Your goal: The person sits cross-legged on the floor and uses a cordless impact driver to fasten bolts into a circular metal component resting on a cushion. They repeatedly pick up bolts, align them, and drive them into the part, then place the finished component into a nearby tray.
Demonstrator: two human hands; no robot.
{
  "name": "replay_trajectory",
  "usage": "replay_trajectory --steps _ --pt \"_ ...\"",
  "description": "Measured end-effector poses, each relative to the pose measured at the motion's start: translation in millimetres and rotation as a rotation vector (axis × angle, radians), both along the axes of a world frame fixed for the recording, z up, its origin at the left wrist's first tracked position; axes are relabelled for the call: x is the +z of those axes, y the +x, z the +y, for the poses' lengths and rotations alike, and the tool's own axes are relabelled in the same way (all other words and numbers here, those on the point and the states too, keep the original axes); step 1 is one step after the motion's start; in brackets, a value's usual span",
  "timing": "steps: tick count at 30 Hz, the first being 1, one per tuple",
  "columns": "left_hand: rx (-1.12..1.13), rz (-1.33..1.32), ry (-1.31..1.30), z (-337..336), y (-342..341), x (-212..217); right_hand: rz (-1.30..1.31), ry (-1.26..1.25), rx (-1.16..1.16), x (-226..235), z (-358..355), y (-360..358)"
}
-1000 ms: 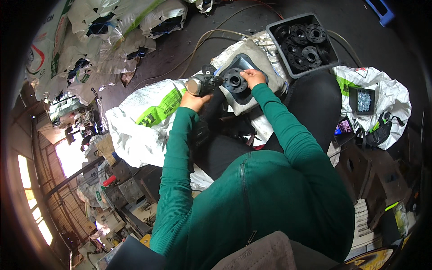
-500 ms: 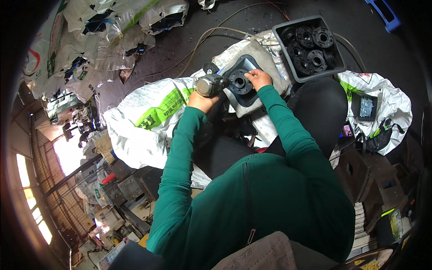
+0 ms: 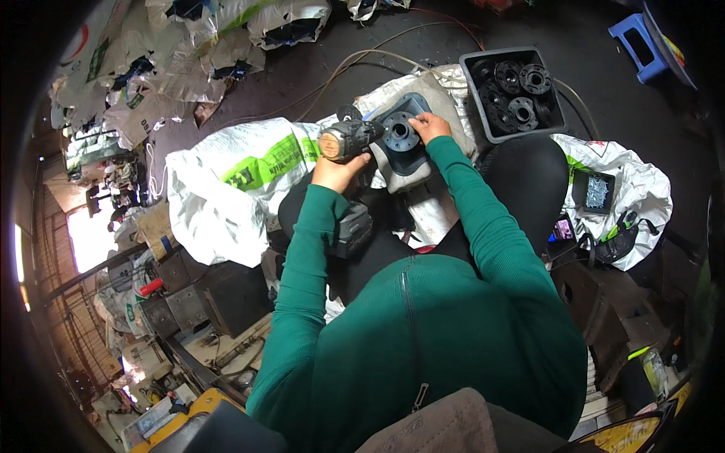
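Gripping a cordless drill (image 3: pixel 349 141) just above the centre of the frame, the left hand (image 3: pixel 337 171) is closed around the tool's handle, with the drill's nose pointing right toward a round black flange (image 3: pixel 399 130). The flange sits on a dark grey moulded part (image 3: pixel 408 155), which rests in turn on a pale sack over the person's lap. The right hand (image 3: pixel 430 126) lies on the flange's right edge, fingers curled and pressed against it — whether they wrap around the rim or only steady it from above I cannot tell. Both forearms are in green sleeves and come up from the lower middle of the frame.

In the upper right, a grey plastic crate (image 3: pixel 559 113) holds several more black flanges. Right of the person's knee, a white sack (image 3: pixel 646 189) spreads over the floor with a small dark tray of screws (image 3: pixel 598 190) on it and a black-and-green glove (image 3: pixel 621 235) at its lower edge. A larger white sack with green print (image 3: pixel 226 181) lies left of the drill. A blue stool (image 3: pixel 642 44) stands at the far upper right — well apart from the hands.
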State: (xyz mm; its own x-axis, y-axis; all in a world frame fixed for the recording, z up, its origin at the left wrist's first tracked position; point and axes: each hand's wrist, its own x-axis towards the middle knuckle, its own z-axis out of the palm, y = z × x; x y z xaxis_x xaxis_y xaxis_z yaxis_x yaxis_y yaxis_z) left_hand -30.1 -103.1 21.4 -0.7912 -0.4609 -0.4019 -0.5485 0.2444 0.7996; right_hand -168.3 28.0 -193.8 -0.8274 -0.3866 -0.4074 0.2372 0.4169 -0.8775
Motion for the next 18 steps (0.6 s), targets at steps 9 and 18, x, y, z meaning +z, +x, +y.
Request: replay_trajectory --steps 9,18 --pt "-0.143 0.006 -0.142 44.1 53.6 63.4 -0.903 -0.962 -0.185 76.5 46.1 25.0" --pt "-0.112 0.100 -0.133 67.6 69.6 67.1 -1.002 -1.228 -0.188 113.1 54.4 46.8"
